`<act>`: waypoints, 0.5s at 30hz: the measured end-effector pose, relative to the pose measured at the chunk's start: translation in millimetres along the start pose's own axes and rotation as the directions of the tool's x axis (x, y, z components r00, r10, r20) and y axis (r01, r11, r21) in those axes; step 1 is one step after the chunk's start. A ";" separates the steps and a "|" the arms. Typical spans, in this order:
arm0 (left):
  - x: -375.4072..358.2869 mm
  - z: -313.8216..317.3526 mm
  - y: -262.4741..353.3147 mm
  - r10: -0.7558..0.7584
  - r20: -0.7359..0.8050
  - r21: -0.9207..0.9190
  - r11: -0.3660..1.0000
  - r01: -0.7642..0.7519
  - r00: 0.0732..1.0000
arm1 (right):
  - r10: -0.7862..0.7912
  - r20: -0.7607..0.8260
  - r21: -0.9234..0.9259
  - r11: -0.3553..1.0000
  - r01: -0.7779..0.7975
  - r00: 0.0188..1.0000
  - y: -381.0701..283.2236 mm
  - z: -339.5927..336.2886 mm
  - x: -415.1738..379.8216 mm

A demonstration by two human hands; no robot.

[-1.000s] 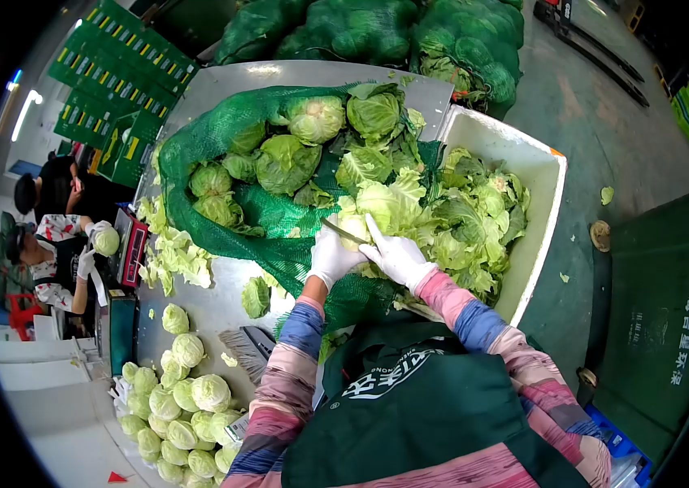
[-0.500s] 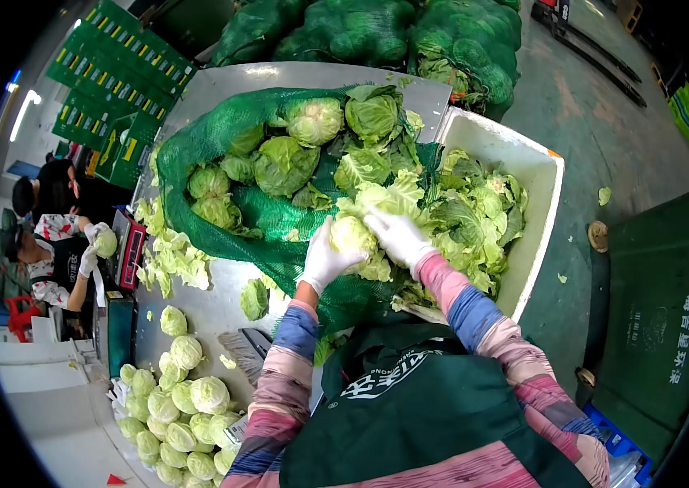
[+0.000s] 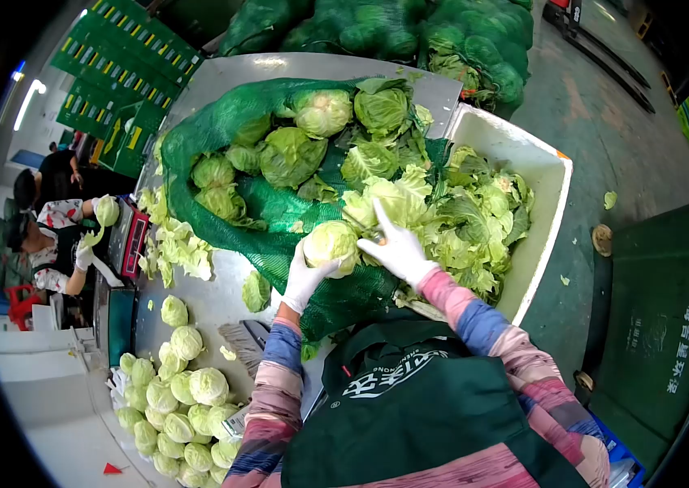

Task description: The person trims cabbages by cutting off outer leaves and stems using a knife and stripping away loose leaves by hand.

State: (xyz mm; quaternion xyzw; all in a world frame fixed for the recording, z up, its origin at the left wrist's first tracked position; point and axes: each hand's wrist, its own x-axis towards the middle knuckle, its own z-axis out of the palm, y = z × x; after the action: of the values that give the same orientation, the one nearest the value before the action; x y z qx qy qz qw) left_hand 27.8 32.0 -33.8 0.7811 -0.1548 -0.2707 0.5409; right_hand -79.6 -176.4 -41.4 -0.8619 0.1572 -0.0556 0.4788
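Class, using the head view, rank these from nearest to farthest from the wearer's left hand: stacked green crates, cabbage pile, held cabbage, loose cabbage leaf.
1. Held cabbage: in the left hand.
2. Loose cabbage leaf: just left of the hand.
3. Cabbage pile: lower left.
4. Stacked green crates: upper left, background.

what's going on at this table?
A person's gloved left hand holds a pale cabbage above a green mesh bag; the right hand grips what looks like a knife beside it. Darker heads lie at the bag. Leaves sit in a white box at right; pale heads are piled lower left.
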 end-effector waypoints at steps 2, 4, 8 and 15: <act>1.6 -3.4 -9.1 -0.048 -0.009 -0.078 0.996 0.047 0.999 | 0.042 -0.048 -0.017 0.999 -0.043 0.998 0.1 23.5 6.3; 2.2 -11.2 -19.0 -0.250 0.059 -0.481 0.841 0.247 0.966 | 0.148 -0.037 -0.041 0.988 -0.149 0.988 8.7 29.7 16.5; -14.3 -6.2 -12.6 -0.150 0.226 -0.872 0.410 0.268 0.963 | 0.316 -0.018 0.037 0.948 -0.315 0.949 34.8 4.8 20.9; -29.3 20.1 18.0 -0.111 0.196 -0.970 0.122 0.209 0.974 | 0.113 0.065 0.525 0.841 -0.130 0.991 -42.9 -22.4 0.3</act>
State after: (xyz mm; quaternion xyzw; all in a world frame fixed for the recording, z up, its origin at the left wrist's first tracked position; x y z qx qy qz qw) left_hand -6.7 25.7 -15.0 0.2368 0.1243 -0.3909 0.8807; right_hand -75.4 -173.5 6.7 -0.6863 0.1826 -0.0525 0.7021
